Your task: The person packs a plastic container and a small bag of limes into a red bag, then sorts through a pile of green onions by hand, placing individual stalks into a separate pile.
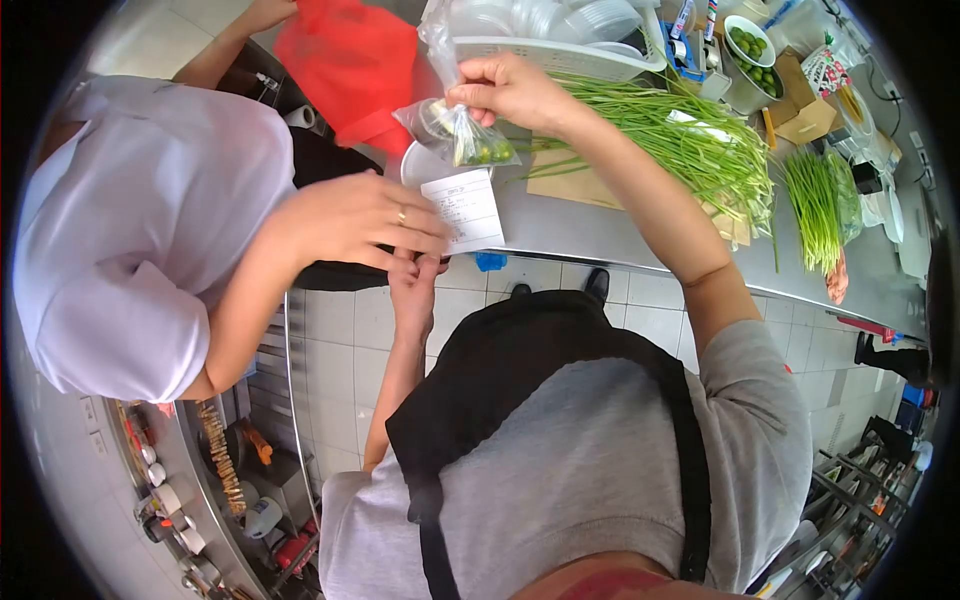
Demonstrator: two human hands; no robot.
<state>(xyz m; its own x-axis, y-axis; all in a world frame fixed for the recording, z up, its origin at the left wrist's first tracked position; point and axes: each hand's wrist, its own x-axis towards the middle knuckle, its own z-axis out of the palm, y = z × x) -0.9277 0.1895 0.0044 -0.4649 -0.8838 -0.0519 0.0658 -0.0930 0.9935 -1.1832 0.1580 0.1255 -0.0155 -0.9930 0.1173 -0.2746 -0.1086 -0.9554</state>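
Observation:
Raised over the counter, my right hand (505, 92) pinches the twisted neck of a clear plastic bag (465, 135) with small green fruits in its bottom. My left hand (413, 285) is at the counter's front edge, its fingers closed at the lower left corner of a printed paper slip (465, 212). A co-worker's hand (385, 218) with a ring reaches across just above my left fingers and partly hides them and the slip's edge. Behind the slip and the bag stands a white round container (420, 165).
A co-worker in white (170, 220) stands close at the left, beside a red bag (350, 70). Long green stalks (660, 140) lie on the steel counter (570, 232). Behind them is a white basket (560, 57) of plastic containers. More green stalks (812, 205) lie at the right.

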